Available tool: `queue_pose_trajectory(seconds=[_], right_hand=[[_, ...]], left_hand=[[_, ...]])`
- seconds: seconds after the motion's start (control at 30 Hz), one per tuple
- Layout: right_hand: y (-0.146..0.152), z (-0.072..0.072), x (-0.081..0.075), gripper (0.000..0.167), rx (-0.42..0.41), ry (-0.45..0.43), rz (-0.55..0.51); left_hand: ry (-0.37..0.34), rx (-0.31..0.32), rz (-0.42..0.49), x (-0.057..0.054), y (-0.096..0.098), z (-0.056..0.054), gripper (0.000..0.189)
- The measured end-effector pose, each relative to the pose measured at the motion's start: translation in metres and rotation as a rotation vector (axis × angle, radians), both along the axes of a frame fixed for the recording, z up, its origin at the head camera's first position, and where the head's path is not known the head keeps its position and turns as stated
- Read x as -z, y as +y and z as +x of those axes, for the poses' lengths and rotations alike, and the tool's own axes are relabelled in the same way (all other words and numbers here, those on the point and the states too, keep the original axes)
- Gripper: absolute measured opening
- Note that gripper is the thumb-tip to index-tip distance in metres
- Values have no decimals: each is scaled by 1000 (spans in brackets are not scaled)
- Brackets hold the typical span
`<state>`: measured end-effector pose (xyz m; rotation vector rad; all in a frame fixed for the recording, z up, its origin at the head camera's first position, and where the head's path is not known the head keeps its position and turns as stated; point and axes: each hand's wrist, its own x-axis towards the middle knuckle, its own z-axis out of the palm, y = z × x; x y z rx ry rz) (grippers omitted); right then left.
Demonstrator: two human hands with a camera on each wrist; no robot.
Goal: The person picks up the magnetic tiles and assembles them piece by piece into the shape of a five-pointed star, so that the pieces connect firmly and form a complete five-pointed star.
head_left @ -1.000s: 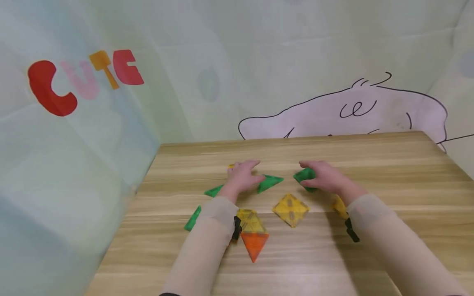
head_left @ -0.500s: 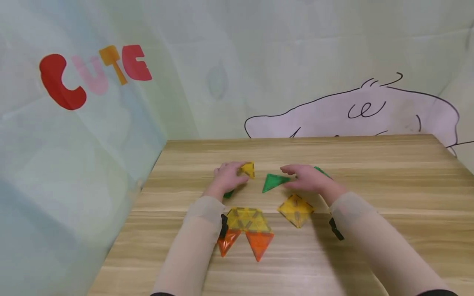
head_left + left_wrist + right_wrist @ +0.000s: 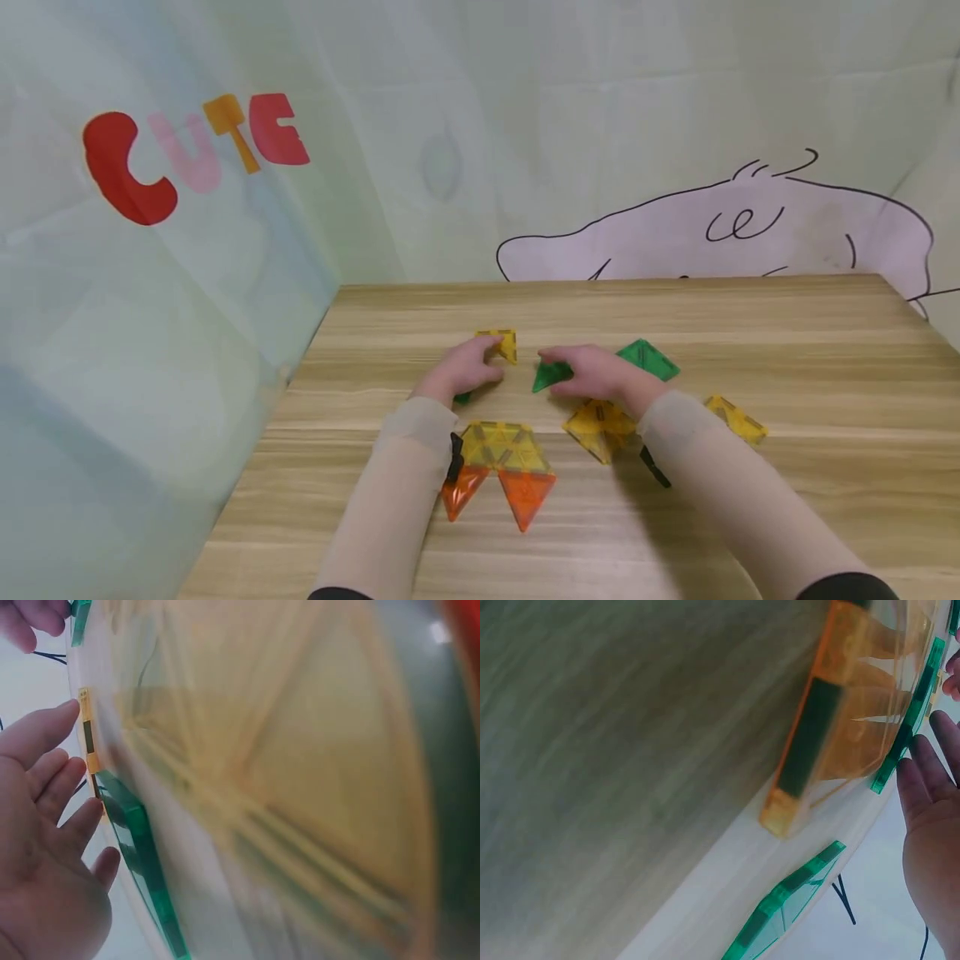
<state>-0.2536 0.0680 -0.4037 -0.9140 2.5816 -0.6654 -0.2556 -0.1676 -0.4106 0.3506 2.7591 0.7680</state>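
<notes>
Translucent magnetic tiles lie flat on the wooden table. My left hand [image 3: 459, 368] reaches over a yellow tile [image 3: 508, 347], index fingertip on it and thumb apart. In the left wrist view its fingers bend loosely beside that tile's edge. Part of a green tile [image 3: 462, 398] shows under this hand. My right hand [image 3: 594, 372] is at a green triangle tile [image 3: 547, 377], with index finger and thumb spread about it; the hand hides its right tip. Extended fingers meet the tile's edge in the right wrist view.
Nearer me, a yellow trapezoid of tiles [image 3: 504, 443] adjoins two orange triangles [image 3: 461, 490]. A yellow diamond [image 3: 592, 429] lies under the right wrist, a green pair [image 3: 649, 360] and another yellow piece [image 3: 738, 418] farther right. A printed cloth [image 3: 405, 167] hangs behind the table.
The right hand has moved left, off the green pair and onto the green triangle. The left hand moved left and now touches the yellow tile.
</notes>
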Motion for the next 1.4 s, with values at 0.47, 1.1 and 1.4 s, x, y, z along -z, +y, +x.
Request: queue_pose_trajectory(seconds=[0.47,1.1,1.4], right_hand=[[1,-1,1,55,-65,33,35],[24,-6,7,58,39,20,-17],[30,-7,7,57,34,116,44]], left_hand=[[82,-5,22,2,0,-6,61],[50,21,-19,4,6,-8,51],[128,-23,-124,6,6,-7,49]])
